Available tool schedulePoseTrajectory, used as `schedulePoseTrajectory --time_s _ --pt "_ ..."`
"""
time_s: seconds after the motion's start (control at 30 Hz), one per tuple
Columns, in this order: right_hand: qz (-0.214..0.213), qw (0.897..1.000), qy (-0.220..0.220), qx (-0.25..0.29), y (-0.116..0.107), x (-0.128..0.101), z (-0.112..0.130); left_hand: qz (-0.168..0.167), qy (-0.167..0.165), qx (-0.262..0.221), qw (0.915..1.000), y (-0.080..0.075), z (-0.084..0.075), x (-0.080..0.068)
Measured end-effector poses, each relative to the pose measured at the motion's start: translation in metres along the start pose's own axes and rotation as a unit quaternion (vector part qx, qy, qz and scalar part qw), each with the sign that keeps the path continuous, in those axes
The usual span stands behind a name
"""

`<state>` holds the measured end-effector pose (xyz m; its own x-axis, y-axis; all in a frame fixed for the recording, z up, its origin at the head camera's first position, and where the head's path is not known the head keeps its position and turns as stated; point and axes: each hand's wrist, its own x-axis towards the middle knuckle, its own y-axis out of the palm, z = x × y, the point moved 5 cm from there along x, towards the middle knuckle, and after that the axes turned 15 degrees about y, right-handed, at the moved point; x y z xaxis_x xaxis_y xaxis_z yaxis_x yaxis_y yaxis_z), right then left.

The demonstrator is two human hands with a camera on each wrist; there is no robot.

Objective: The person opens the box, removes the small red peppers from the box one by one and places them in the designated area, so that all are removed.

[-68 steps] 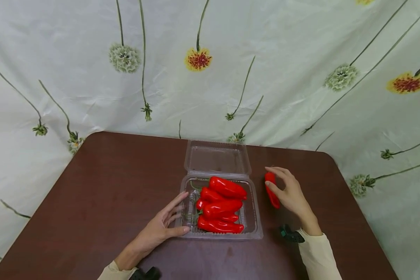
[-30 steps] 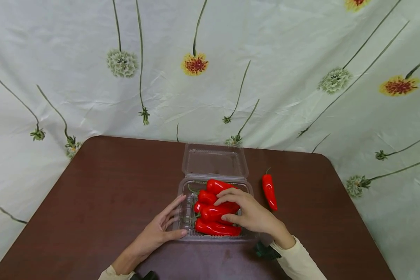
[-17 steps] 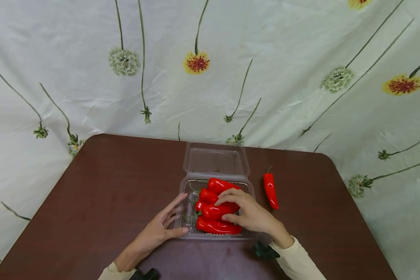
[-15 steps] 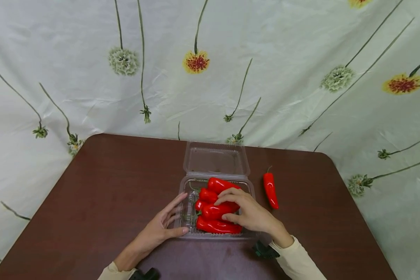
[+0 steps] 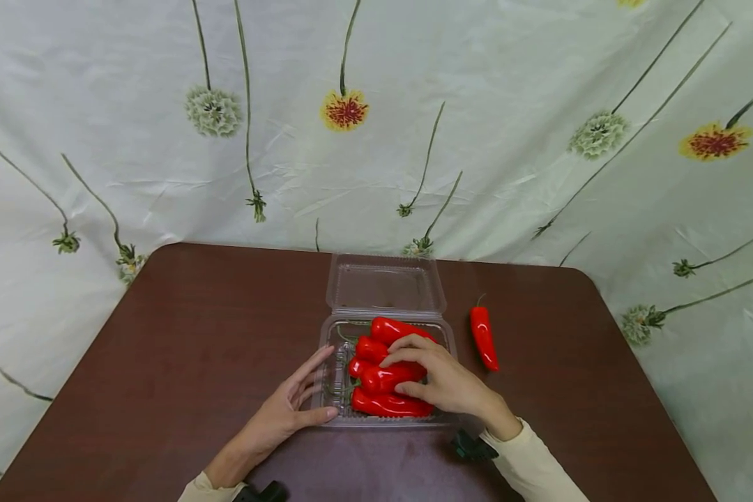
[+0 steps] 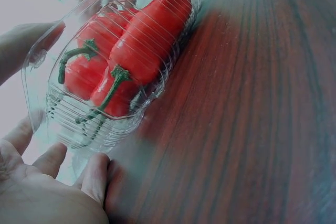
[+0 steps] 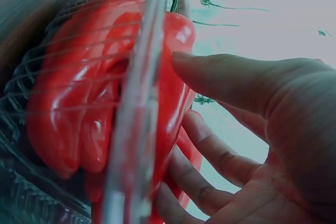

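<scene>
A clear clamshell box [image 5: 454,346] sits mid-counter [image 5: 182,335], its hinged lid [image 5: 385,284] thrown back flat toward a flowered cloth [image 5: 477,104] that hangs behind. One loose pepper [image 5: 483,337] lies on the counter just right of the box, apart from it, stem end pointing away toward the cloth and tip toward the person.

Inside the box, a pile of glossy red peppers [image 5: 385,390] lies crosswise, long axes running left to right, green stems at the left end; the left wrist view shows the curled stems pressed against the ribbed plastic wall. They fill the tray and rise above its rim.

The right hand [image 5: 442,380] reaches over the near right corner of the box and rests on the pile, fingers [image 5: 408,345] curved over the top peppers and thumb against one lower down; the right wrist view shows the fingers loosely bent against red skin, so a firm grip cannot be told. The left hand [image 5: 285,411] lies beside the box's left wall, fingers straight along it and thumb at the near corner, steadying it. Cream sleeves [image 5: 539,467] cover both forearms.
</scene>
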<state>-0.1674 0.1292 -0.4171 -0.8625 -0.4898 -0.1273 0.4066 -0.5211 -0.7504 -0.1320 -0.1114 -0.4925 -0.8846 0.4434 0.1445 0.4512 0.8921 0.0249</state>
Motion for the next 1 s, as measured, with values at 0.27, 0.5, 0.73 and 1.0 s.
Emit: schedulePoseTrajectory --time_s 0.27,0.5,0.73,1.0 --pt "-0.011 1.000 0.004 -0.006 0.0014 0.0000 -0.0018 -0.005 -0.009 -0.005 0.9999 0.0000 0.0001 0.0001" --pt "-0.009 1.000 0.012 -0.012 0.0033 -0.0014 -0.0039 -0.004 -0.008 0.015 0.9998 -0.0004 -0.0015 0.0002" --pt "0.014 1.000 0.012 -0.005 0.0053 -0.0036 -0.0033 -0.001 -0.006 0.016 0.9999 0.0001 -0.0029 -0.0002" --pt "0.031 0.999 -0.019 0.006 0.0054 -0.0042 -0.0030 0.002 0.016 0.007 0.9998 -0.0007 -0.0017 0.0000"
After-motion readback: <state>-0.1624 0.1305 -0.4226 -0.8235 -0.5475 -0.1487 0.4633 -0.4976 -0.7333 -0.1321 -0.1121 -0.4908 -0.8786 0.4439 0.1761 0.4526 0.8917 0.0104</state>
